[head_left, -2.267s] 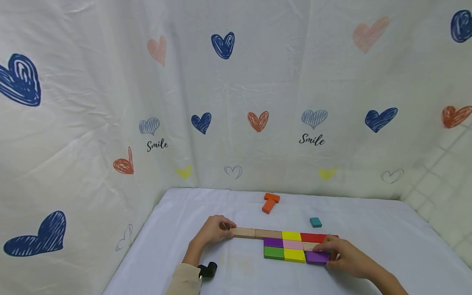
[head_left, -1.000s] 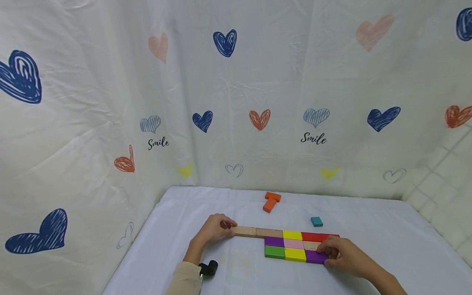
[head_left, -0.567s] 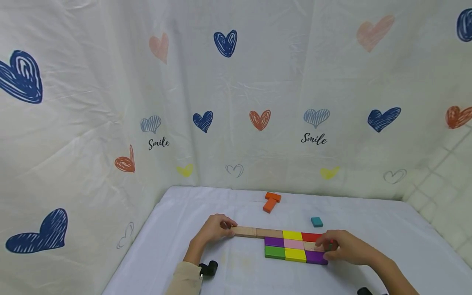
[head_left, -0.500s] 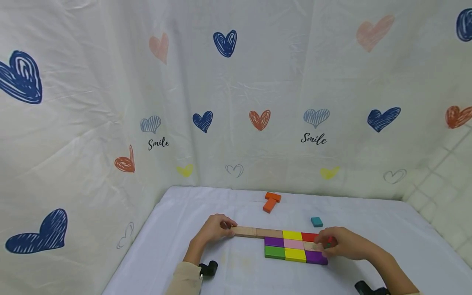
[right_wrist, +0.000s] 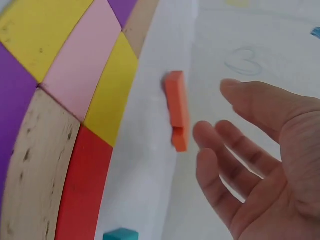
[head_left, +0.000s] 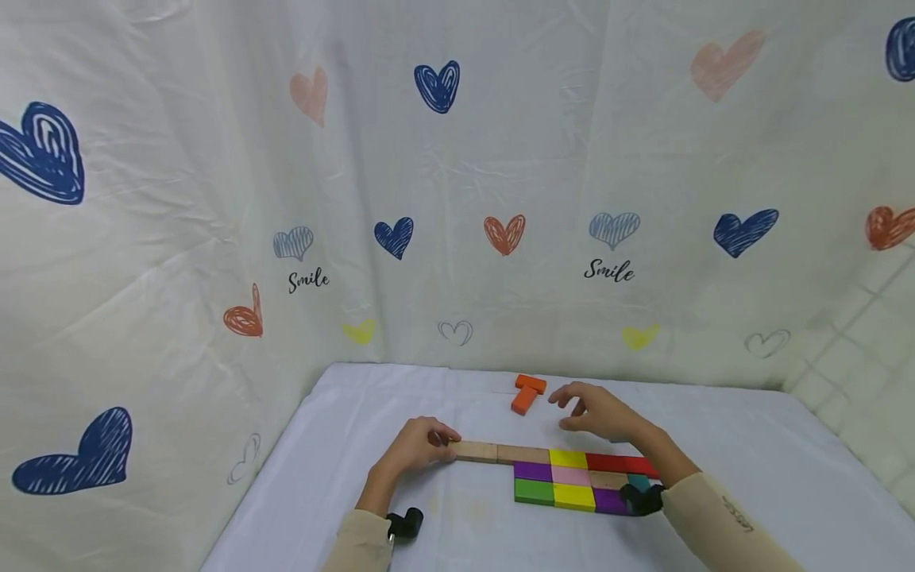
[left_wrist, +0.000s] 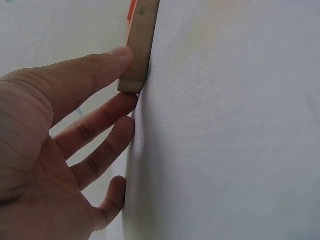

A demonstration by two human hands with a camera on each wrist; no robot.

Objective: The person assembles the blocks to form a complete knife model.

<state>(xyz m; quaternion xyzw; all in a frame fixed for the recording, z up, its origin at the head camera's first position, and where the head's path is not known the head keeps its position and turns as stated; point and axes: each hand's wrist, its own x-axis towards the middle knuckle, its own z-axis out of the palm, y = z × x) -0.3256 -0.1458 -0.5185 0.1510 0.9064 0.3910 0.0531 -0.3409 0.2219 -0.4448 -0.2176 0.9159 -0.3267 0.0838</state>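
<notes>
At the left end of the row, my left hand (head_left: 417, 443) holds a natural wooden block (head_left: 475, 451); the left wrist view shows the thumb on the block (left_wrist: 138, 50) and a finger at its end. My right hand (head_left: 600, 411), fingers spread and holding nothing, is over the cloth close to two orange blocks (head_left: 525, 400). Those orange blocks (right_wrist: 176, 100) lie apart from its fingertips in the right wrist view. Coloured blocks lie flat, edge to edge: red (head_left: 618, 464), pink (head_left: 570, 476), green (head_left: 534, 491), yellow (head_left: 574, 497) and purple (head_left: 608, 500) among them.
A loose teal block (right_wrist: 121, 234) lies behind the red one, mostly hidden by my right hand in the head view. White cloth (head_left: 465, 524) covers the table. A heart-printed curtain (head_left: 536, 318) hangs behind it. Black wrist cameras (head_left: 406, 523) sit at both sleeves.
My right hand has left the purple block at the right end and moved back and left, over the loose teal block toward the orange ones. My left hand has stayed in place.
</notes>
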